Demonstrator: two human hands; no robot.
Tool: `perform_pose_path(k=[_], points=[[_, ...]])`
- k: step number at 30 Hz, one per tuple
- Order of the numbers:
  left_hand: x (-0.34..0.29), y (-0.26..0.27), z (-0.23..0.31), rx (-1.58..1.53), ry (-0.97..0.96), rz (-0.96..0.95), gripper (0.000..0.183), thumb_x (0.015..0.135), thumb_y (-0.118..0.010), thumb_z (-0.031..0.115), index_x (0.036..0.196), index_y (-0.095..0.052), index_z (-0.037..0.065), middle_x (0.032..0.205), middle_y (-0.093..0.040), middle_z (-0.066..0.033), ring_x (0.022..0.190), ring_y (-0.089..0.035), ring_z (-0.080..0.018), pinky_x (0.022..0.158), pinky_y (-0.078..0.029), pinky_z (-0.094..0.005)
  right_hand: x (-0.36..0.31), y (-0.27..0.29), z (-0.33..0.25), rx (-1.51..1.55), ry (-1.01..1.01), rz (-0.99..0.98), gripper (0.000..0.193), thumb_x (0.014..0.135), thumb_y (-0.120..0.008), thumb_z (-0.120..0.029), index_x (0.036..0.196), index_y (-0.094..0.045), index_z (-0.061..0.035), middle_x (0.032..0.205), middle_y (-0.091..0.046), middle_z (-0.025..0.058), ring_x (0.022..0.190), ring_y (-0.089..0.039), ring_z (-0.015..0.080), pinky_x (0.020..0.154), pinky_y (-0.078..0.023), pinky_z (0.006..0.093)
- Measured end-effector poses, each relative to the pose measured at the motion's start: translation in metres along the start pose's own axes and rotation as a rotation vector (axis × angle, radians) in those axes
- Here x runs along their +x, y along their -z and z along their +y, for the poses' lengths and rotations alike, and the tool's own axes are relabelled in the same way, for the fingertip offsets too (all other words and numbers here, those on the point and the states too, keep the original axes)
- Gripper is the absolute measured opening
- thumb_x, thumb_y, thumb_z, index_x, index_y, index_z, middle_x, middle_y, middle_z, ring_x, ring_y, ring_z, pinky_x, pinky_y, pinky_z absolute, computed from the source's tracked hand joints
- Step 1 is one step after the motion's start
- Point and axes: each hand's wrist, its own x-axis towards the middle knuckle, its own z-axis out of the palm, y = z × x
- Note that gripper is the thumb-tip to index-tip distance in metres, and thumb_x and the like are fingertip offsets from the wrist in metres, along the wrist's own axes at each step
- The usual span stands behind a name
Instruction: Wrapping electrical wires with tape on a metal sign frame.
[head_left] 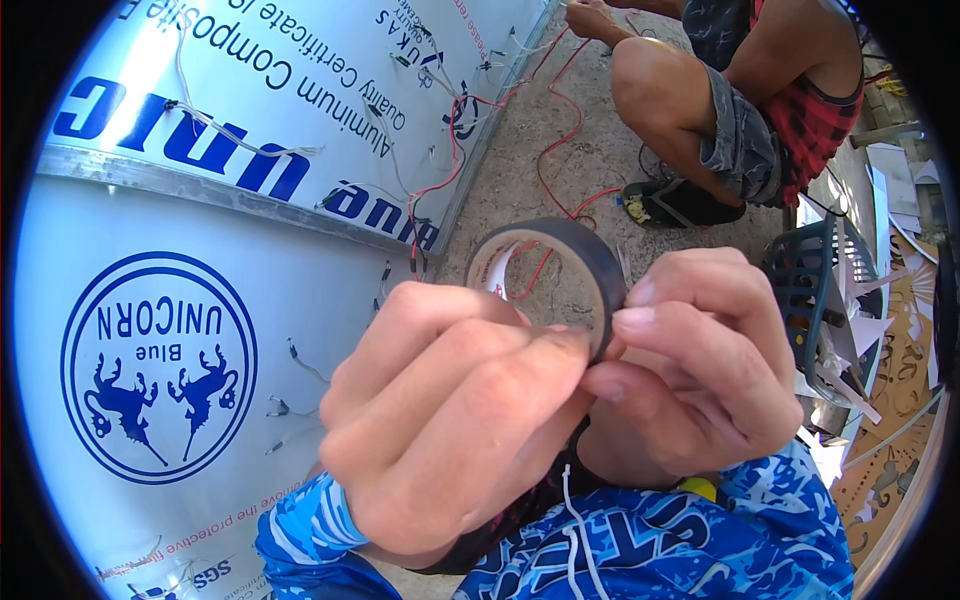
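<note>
A roll of black electrical tape (585, 250) is held up in front of me, its cardboard core facing my left. My left hand (455, 410) is closed round the near lower side of the roll, with the fingers curled over its rim. On the other side, my right hand (705, 350) pinches at the roll's outer edge with thumb and fingertips. Whether a loose tape end lies between those fingertips is hidden.
White composite panels (300, 230) with thin wires poking through stand at the left. Red wires (560, 140) run over the concrete floor. A co-worker (740, 110) squats at the upper right. Beside my right hand is a dark plastic basket (800, 270) of white scraps.
</note>
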Motion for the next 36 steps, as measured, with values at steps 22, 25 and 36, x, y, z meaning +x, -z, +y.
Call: perform_pose_path(k=[22,25,36], points=[[0.011,0.002,-0.021,-0.139,-0.152,-0.139,0.036,0.079,-0.082,0.01,0.105,-0.07,-0.012,0.09,-0.069,-0.0204,0.086,-0.068,-0.0336,0.074,-0.058,-0.0405,0.007,0.029,0.027,0.014,0.169,-0.148,0.029,0.065,-0.069,0.011,0.094,-0.069,0.0154,0.083,-0.07,0.0227,0.067,-0.067,0.0276,0.058,-0.053,0.0328],[0.012,0.011,-0.031,-0.324,-0.003,-0.355,0.045,0.091,-0.076,0.027,0.114,-0.067,-0.012,0.105,-0.066,-0.023,0.092,-0.066,-0.0307,0.081,-0.056,-0.0409,0.009,0.032,0.022,0.108,0.063,-0.245,0.026,0.069,-0.073,0.007,0.094,-0.069,0.0136,0.085,-0.07,0.0223,0.068,-0.067,0.0269,0.057,-0.051,0.031],[0.007,0.006,-0.025,-0.502,0.012,-0.411,0.048,0.099,-0.066,0.044,0.107,-0.064,-0.004,0.096,-0.065,-0.0119,0.084,-0.055,-0.0201,0.074,-0.044,-0.0322,0.002,0.034,0.001,0.202,0.055,-0.289,0.025,0.078,-0.083,-0.003,0.091,-0.065,0.0078,0.083,-0.068,0.0219,0.066,-0.064,0.0233,0.056,-0.051,0.0267]])
